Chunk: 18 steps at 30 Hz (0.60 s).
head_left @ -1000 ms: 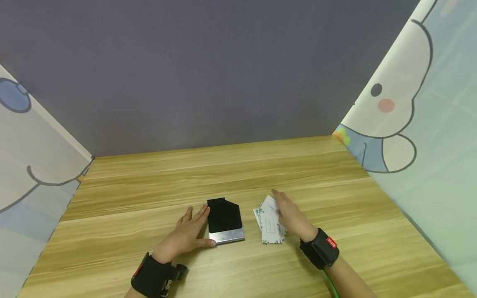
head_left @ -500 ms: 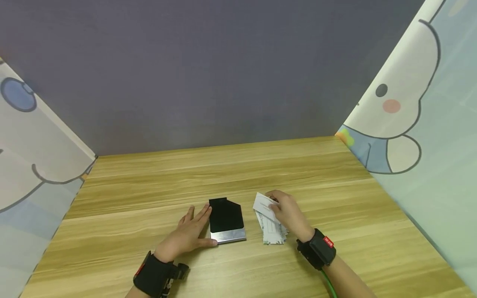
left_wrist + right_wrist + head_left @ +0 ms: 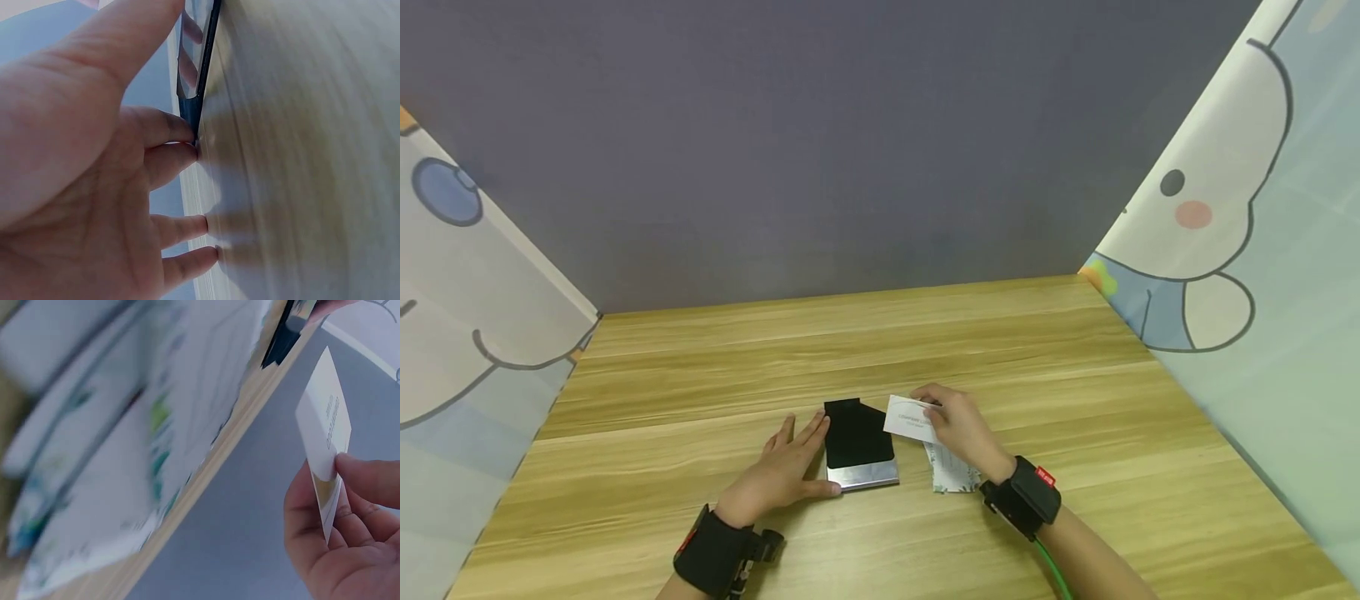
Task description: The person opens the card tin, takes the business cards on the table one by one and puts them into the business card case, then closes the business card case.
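Note:
A flat card case [image 3: 857,435], black above with a silver band along its near edge, lies on the table in the head view. My left hand [image 3: 782,475] rests beside it, fingers straight, its fingertips and thumb touching the case's left side. In the left wrist view the fingertips [image 3: 172,165] meet the wood by the case's edge [image 3: 197,62]. My right hand [image 3: 961,427] pinches a white business card [image 3: 910,418] between thumb and fingers, raised above the table. Below that hand lies a loose pile of white cards [image 3: 953,471] with green leafy edges, partly covered by it.
The wooden table [image 3: 737,358] ends at a grey panel [image 3: 850,167] at the back. Printed cartoon panels [image 3: 1210,167] stand on both sides. Each wrist wears a black camera band [image 3: 1030,500]; a green cable [image 3: 1052,571] runs along the right forearm.
My right hand has picked a business card off the pile and carried it left, close to the card case's upper right corner. The left hand stays in place against the case.

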Available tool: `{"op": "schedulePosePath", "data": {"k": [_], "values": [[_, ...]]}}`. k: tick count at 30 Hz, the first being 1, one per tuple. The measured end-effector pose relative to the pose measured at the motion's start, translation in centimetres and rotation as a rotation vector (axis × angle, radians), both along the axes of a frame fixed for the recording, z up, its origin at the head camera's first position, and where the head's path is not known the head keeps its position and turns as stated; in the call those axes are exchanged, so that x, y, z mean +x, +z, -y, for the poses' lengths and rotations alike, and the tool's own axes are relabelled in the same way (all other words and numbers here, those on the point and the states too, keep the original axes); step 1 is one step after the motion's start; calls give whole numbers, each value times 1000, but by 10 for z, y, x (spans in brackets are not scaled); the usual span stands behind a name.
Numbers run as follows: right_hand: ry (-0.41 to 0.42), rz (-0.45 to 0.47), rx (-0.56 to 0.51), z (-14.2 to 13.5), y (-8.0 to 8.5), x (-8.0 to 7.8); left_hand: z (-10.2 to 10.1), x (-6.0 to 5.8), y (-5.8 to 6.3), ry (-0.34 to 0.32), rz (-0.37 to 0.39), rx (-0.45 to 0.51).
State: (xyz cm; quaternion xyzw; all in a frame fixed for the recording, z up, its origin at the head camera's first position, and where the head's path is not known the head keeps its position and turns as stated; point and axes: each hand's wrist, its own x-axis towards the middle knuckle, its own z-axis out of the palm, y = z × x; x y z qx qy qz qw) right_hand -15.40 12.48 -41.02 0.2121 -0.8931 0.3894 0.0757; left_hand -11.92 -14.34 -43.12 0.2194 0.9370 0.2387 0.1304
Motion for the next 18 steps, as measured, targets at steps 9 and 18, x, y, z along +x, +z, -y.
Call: {"op": "schedulePosePath", "data": {"k": [9,18], "values": [[109,38,-3,16,1,-2,-2,1,4,6,4,0],[170,63,-42,36,3,-4,-3,3,5,9,-8,-1]]}}
